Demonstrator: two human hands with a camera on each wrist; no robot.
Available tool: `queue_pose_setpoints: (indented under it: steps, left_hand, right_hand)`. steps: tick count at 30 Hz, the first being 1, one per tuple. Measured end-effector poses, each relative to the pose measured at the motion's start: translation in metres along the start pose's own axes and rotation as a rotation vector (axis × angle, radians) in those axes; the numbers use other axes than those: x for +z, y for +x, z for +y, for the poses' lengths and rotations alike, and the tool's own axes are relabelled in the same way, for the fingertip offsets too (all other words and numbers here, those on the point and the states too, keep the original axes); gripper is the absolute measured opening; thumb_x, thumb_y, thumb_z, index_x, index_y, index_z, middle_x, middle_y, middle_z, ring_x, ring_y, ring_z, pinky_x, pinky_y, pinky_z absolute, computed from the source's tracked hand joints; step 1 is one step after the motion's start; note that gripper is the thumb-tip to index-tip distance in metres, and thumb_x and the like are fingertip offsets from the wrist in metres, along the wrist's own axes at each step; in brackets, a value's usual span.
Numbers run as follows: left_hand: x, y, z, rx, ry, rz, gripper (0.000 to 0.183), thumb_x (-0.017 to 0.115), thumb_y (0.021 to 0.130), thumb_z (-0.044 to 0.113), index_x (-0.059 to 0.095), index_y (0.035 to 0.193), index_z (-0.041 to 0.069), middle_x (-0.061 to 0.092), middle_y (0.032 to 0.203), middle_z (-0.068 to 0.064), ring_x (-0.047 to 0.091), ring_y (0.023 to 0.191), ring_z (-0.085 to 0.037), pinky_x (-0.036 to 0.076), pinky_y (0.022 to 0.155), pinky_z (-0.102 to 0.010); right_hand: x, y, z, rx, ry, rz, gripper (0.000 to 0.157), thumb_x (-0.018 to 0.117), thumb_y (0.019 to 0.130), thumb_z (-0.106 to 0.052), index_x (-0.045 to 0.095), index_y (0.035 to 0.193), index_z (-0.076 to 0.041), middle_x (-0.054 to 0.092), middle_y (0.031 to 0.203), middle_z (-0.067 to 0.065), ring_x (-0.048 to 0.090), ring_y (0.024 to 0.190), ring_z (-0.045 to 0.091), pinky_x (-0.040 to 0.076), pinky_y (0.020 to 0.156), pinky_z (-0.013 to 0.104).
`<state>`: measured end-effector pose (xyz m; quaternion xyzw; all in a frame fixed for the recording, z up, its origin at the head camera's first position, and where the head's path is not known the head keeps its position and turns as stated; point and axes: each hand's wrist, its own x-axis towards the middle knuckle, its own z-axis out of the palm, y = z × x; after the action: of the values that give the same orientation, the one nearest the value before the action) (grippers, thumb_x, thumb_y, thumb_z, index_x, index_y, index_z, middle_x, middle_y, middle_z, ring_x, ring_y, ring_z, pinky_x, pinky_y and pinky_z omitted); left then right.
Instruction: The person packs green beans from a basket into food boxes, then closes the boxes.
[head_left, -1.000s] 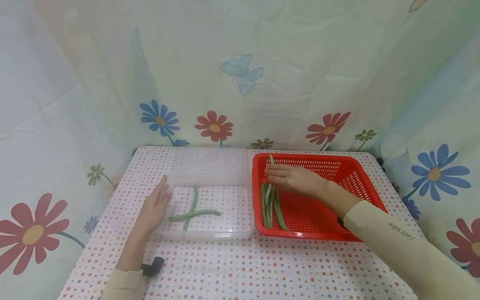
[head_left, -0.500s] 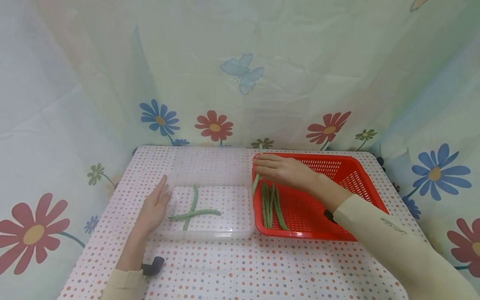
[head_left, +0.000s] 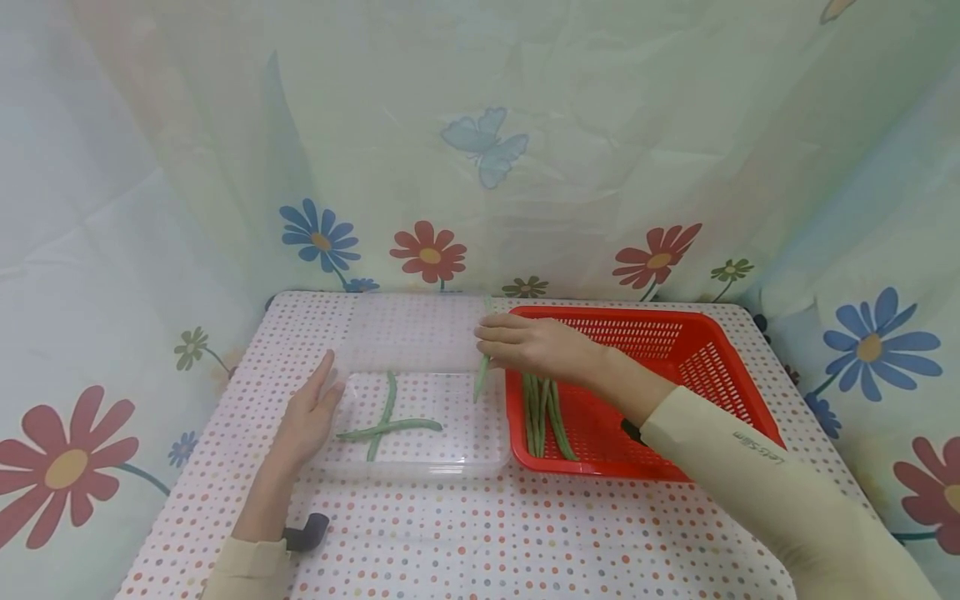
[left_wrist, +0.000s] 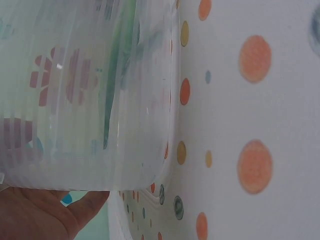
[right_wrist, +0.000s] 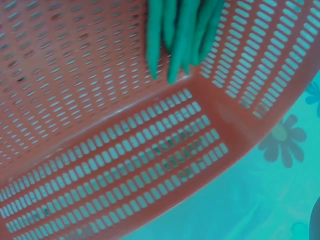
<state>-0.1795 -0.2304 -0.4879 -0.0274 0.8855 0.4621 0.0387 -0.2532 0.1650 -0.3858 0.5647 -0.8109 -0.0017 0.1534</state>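
My right hand [head_left: 528, 343] pinches a green bean [head_left: 482, 380] above the gap between the red basket and the clear plastic container [head_left: 465, 417]. The bean hangs down past the fingers over the container's right end. Two green beans [head_left: 402, 425] lie crossed inside the container. At its left end, my left hand [head_left: 307, 412] has its fingers stretched out, with the thumb right at the rim. The left wrist view shows the container wall [left_wrist: 135, 150] close up, with fingers at its edge. Several green beans [head_left: 546, 417] lie along the left side of the basket.
The red perforated basket [head_left: 750, 400] stands to the right of the container. Behind the container lies its translucent lid [head_left: 416, 329], folded open. A dotted cloth [head_left: 465, 542] covers the table, and flowered sheeting [head_left: 570, 233] closes in the back and sides.
My right hand has lifted a green bean from the basket and carried it left across the rim towards the container. My left hand and the crossed beans have stayed put.
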Motion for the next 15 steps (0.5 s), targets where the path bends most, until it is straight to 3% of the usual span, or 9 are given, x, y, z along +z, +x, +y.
queue_pose_setpoints:
  steps: [10, 15]
  left_hand:
    - [0.001, -0.001, -0.001, 0.002, -0.01, -0.002, 0.061, 0.035, 0.113, 0.043, 0.009, 0.167, 0.04, 0.013, 0.176, -0.006, 0.011, 0.163, -0.037, 0.011, 0.131, -0.063]
    - [0.001, -0.001, -0.001, 0.003, -0.008, 0.0, 0.06, 0.036, 0.113, 0.041, 0.009, 0.166, 0.042, 0.012, 0.176, -0.005, 0.01, 0.163, -0.036, 0.011, 0.131, -0.062]
  right_hand:
    - [0.003, 0.026, -0.014, -0.12, 0.009, 0.037, 0.042, 0.077, 0.096, -0.027, 0.071, 0.135, -0.012, 0.07, 0.139, 0.005, 0.063, 0.134, 0.024, 0.06, 0.102, 0.035]
    - [0.004, 0.04, -0.023, -0.141, 0.002, -0.011, 0.043, 0.075, 0.097, -0.03, 0.07, 0.136, -0.014, 0.069, 0.141, 0.004, 0.062, 0.135, 0.022, 0.058, 0.104, 0.033]
